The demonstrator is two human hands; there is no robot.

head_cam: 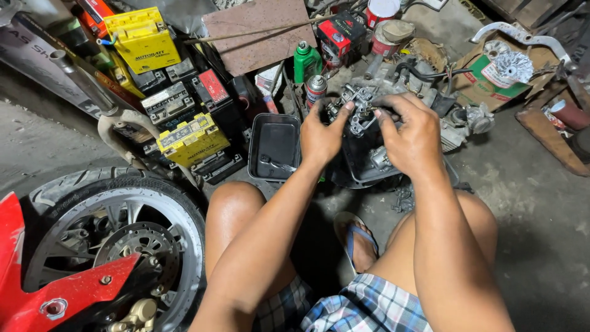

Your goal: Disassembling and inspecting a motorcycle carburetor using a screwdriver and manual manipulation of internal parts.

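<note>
Both my hands hold a small grey metal carburetor (359, 101) up in front of me. My left hand (322, 135) grips its left side with the thumb on top. Around its right side wraps my right hand (412, 135), fingertips pinching at the top. Under the hands sits a black plastic tray (362, 169), partly hidden, with small metal parts in it. A second black tray (275, 147) lies just left, holding a small tool or part.
A motorcycle front wheel (117, 240) with brake disc and red fender is at lower left. Yellow and black batteries (184, 138) are stacked at the back left. A green bottle (305, 60), a spray can (316, 89), engine parts and a cardboard box (491, 77) crowd the concrete floor behind.
</note>
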